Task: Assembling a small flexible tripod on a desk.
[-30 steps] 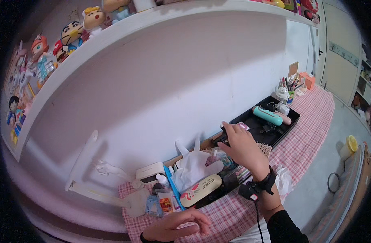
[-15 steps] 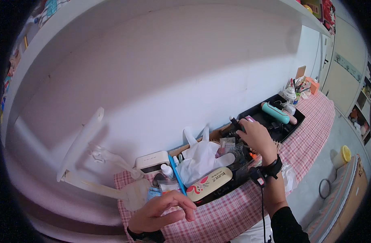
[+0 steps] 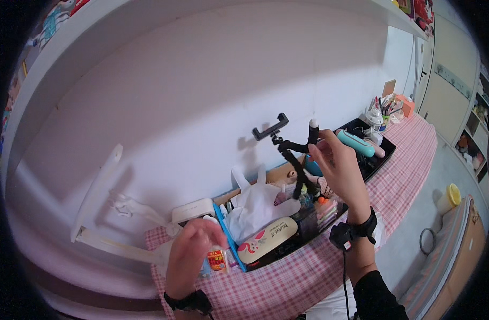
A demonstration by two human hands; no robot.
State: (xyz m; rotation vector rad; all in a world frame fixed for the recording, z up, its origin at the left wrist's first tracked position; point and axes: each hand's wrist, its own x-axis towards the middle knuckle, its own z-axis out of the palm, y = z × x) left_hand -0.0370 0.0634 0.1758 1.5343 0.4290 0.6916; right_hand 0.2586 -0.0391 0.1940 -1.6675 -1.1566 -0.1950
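My right hand (image 3: 335, 160) is closed on one leg of a small black phone tripod (image 3: 293, 146) with bendable legs. The tripod hangs above a long black box (image 3: 287, 249) crammed with things, its phone clamp up and to the left. My left hand (image 3: 197, 242), a bit blurred, hovers over the box's left end with loosely bent fingers and nothing visible in it. Near it are a blue strip (image 3: 224, 229) and a small red and yellow packet (image 3: 217, 260). In the box lie a white plastic bag (image 3: 252, 210) and a cream glasses case (image 3: 267, 240).
A white device (image 3: 192, 209) stands against the wall, beside a white folding arm (image 3: 97, 192). Farther right, a second black tray (image 3: 380, 165) holds a turquoise rounded case (image 3: 355, 143). Pens in a cup (image 3: 384, 120) stand behind it. A checked cloth (image 3: 407, 165) covers the table.
My right hand has lifted the tripod up out of the box. My left hand has risen and turned upward near the box's left end. The view has shifted slightly.
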